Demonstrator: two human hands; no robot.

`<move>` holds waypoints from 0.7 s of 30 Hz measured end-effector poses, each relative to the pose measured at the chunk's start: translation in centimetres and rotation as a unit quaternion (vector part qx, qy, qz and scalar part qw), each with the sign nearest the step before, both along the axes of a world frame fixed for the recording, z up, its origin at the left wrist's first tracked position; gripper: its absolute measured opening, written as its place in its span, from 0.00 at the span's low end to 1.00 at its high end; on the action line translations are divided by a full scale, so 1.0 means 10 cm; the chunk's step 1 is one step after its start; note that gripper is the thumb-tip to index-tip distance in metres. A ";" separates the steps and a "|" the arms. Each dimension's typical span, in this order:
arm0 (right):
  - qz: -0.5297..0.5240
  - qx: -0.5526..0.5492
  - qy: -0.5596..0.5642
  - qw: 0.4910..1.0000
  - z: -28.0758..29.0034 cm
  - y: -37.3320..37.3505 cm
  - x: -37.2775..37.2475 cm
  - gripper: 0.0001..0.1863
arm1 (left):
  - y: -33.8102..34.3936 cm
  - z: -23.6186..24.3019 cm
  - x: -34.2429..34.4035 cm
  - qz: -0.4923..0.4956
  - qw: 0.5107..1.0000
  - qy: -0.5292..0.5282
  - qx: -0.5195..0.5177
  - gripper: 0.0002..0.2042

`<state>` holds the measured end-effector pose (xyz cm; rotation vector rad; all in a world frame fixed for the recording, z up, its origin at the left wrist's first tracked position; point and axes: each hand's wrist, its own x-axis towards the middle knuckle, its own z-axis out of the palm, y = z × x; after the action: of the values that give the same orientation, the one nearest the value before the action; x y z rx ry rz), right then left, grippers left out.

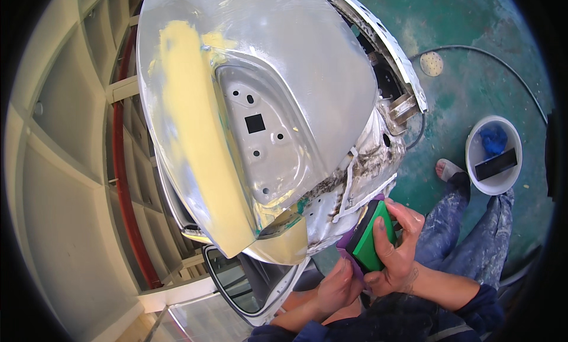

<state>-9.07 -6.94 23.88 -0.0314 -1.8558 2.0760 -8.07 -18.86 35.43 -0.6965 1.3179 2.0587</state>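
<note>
Green block [369, 246] is sitting in the right hand [397, 260], fingers gripping its sides, long axis running roughly near-to-far. Left hand [339, 287], at the block's near end, is pinching the purple sheet [345, 242]; yellow-patched car panel [189, 123] is lying ahead, leftward.
</note>
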 end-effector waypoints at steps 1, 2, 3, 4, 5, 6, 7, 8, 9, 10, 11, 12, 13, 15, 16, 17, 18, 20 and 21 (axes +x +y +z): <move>0.002 0.002 0.024 1.000 -0.06 0.00 -0.02 0.41 | -0.05 -0.09 0.03 0.016 0.996 0.040 0.076 0.33; 0.004 0.004 0.048 0.999 -0.09 0.00 -0.03 0.40 | -0.06 -0.07 0.03 -0.014 0.997 0.057 0.049 0.34; 0.003 0.008 0.063 0.998 -0.11 0.00 -0.02 0.38 | -0.08 -0.06 0.05 -0.041 0.996 0.072 0.019 0.35; 0.006 0.004 0.066 0.998 -0.12 0.00 -0.02 0.38 | -0.09 -0.05 0.06 -0.066 0.994 0.087 -0.010 0.36; 0.008 0.000 0.068 0.998 -0.12 0.01 -0.02 0.37 | -0.06 -0.03 0.06 -0.088 0.989 0.104 -0.051 0.36; 0.014 -0.005 0.069 0.997 -0.10 0.01 0.00 0.37 | -0.01 -0.01 0.08 -0.081 0.987 0.101 -0.092 0.37; 0.026 -0.032 0.033 0.999 -0.05 0.01 0.00 0.38 | 0.04 0.02 0.10 -0.074 0.984 0.096 -0.132 0.37; 0.039 -0.059 -0.003 0.997 0.04 0.00 -0.02 0.38 | 0.10 0.04 0.14 -0.042 0.981 0.073 -0.172 0.37; 0.051 -0.087 -0.040 0.994 0.14 0.00 -0.04 0.38 | 0.10 0.08 0.12 -0.045 0.975 0.050 -0.210 0.38; 0.061 -0.116 -0.048 0.990 0.23 0.01 -0.07 0.39 | 0.10 0.13 0.11 -0.049 0.968 0.026 -0.245 0.38; 0.071 -0.145 -0.055 0.985 0.33 0.01 -0.09 0.40 | 0.04 0.26 0.05 -0.086 0.957 0.002 -0.278 0.38; 0.092 -0.166 -0.058 0.980 0.39 -0.01 -0.08 0.41 | 0.09 0.28 -0.01 -0.071 0.949 0.020 -0.307 0.40; 0.115 -0.186 -0.062 0.974 0.45 -0.04 -0.08 0.42 | 0.13 0.30 -0.07 -0.055 0.940 0.037 -0.336 0.42; 0.153 -0.242 -0.073 0.955 0.55 -0.13 -0.07 0.42 | 0.13 0.31 -0.18 -0.056 0.908 0.100 -0.402 0.40; 0.169 -0.279 -0.080 0.942 0.57 -0.17 -0.07 0.41 | 0.05 0.34 -0.22 -0.064 0.898 0.126 -0.417 0.40; 0.190 -0.257 -0.086 0.944 0.59 -0.13 -0.10 0.38 | -0.04 0.37 -0.26 -0.073 0.886 0.151 -0.431 0.41; 0.199 -0.247 -0.080 0.945 0.60 -0.17 -0.08 0.38 | -0.16 0.45 -0.25 -0.065 0.887 0.158 -0.429 0.46; 0.202 -0.222 -0.078 0.951 0.64 -0.27 -0.06 0.38 | -0.29 0.54 -0.25 -0.047 0.891 0.188 -0.410 0.48; 0.157 -0.239 -0.102 0.953 0.72 -0.31 -0.09 0.40 | -0.34 0.57 -0.25 -0.029 0.892 0.212 -0.397 0.46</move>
<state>-10.00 -10.09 31.04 -0.0786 -1.4902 2.8003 -10.55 -22.31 41.15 -0.5161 2.4561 1.6208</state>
